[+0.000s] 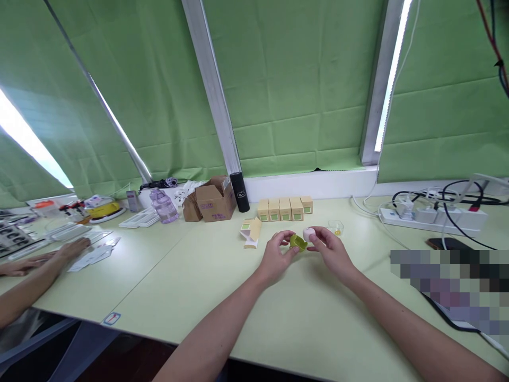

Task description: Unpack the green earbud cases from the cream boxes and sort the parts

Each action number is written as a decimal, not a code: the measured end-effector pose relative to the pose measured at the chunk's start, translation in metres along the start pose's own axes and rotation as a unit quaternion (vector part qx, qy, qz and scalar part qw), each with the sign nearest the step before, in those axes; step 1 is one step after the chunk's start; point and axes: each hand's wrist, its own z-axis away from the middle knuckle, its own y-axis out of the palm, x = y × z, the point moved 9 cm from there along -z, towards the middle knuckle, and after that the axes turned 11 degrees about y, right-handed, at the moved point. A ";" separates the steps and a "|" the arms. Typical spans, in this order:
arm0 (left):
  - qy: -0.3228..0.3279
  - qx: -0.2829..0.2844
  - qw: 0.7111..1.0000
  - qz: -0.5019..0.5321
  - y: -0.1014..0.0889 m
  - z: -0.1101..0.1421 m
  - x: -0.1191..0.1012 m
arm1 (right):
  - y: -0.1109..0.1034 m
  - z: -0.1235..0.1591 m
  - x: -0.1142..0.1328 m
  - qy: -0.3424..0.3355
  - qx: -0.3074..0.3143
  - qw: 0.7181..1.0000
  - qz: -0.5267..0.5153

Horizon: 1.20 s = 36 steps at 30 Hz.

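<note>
My left hand (277, 251) is closed on a small olive-green cup-shaped piece (298, 243), whose hollow side faces up. In my right hand (327, 248) I grip a small white rounded piece (308, 234) between thumb and fingers, just right of the green one and slightly higher. Whether the two pieces touch, I cannot tell. Beyond my left hand lies an opened tan carton (250, 231) with its flaps out. A small clear dish (336, 228) with something yellow in it stands past my right hand.
Several small tan boxes (285, 209) stand in a row farther back. Left of them are a black cylinder (239, 192), a cardboard box (215, 199) and a purple-tinted bottle (164, 206). A power strip (431, 219) with cables lies at right. Another person's hands (73, 248) rest at far left.
</note>
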 end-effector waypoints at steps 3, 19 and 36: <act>0.003 -0.014 1.000 0.006 -0.003 -0.001 -0.001 | -0.002 -0.006 -0.014 0.079 0.030 0.988 -0.130; 0.019 -0.071 0.997 0.015 -0.014 -0.004 0.004 | -0.017 -0.010 -0.008 0.117 0.016 0.964 -0.236; 0.013 -0.076 0.997 -0.005 -0.015 -0.003 0.010 | -0.046 -0.072 0.036 -0.130 -0.119 0.941 0.290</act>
